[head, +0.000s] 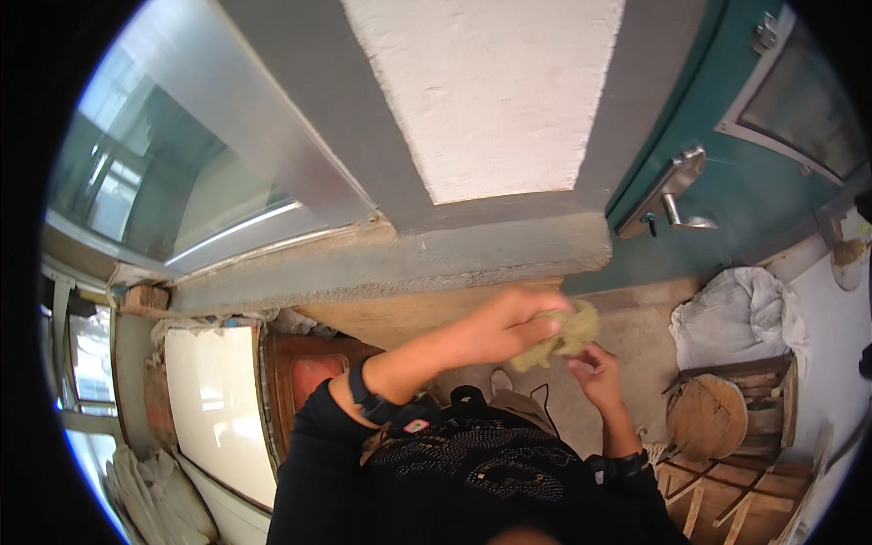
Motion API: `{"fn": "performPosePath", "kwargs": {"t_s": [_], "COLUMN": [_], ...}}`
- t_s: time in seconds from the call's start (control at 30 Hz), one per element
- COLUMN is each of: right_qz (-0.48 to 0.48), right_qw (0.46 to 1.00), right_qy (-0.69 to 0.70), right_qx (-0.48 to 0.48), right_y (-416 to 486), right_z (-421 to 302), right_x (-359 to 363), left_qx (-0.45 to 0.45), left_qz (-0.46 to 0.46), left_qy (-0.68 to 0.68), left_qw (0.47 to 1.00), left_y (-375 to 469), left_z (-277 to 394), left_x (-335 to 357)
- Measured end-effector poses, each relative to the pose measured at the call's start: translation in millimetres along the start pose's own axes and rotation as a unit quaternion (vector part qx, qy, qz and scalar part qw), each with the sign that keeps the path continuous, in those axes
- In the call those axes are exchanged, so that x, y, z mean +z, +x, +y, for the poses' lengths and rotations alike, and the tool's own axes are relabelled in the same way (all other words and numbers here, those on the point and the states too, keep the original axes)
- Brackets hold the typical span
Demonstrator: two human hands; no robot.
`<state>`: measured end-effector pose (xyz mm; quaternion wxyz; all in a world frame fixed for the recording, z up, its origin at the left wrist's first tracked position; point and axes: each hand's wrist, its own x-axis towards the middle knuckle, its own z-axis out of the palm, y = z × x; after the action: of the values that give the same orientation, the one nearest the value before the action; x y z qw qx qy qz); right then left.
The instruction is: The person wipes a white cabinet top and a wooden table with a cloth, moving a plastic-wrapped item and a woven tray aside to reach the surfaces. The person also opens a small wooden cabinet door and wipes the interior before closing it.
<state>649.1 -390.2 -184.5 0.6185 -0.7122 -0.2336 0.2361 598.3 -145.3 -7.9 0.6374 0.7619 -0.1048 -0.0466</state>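
Between my hands is a crumpled olive-yellow cloth, held in front of my body at about waist height. My left hand grips its upper left part, with the thumb and fingers closed over it; motion blurs this hand. At the cloth's lower right edge is my right hand, its fingertips curled and pinching or touching the fabric. Ahead of the hands a rough grey concrete window ledge runs beneath a white wall panel with grey borders.
A green door with a metal lever handle and a key stands at the right. Below it are a white sack and a round wooden board. At the left are a metal-framed window, a brick and a white-topped cabinet.
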Motion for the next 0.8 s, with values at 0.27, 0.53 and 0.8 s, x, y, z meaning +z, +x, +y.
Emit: {"fn": "performPosePath", "kwargs": {"t_s": [0.27,0.53,0.8], "right_qz": [0.011,-0.093,-0.13], "right_qw": [0.995,0.994,0.987], "right_qy": [0.052,0.041,0.048], "right_qx": [0.084,0.043,-0.079], "right_y": [13.0,1.6,-3.6], "right_z": [5.1,-18.7,-100.8], "right_x": [-11.9,34.9,81.2], "left_qx": [-0.044,0.054,-0.058], "left_qz": [0.497,0.201,0.298], "left_qy": [0.363,0.372,-0.332], "left_qw": [0.787,0.905,0.893], "left_y": [-102.3,-46.8,-174.3], "left_z": [-15.0,-4.6,-37.6], "left_x": [-62.3,-2.2,-30.2]}}
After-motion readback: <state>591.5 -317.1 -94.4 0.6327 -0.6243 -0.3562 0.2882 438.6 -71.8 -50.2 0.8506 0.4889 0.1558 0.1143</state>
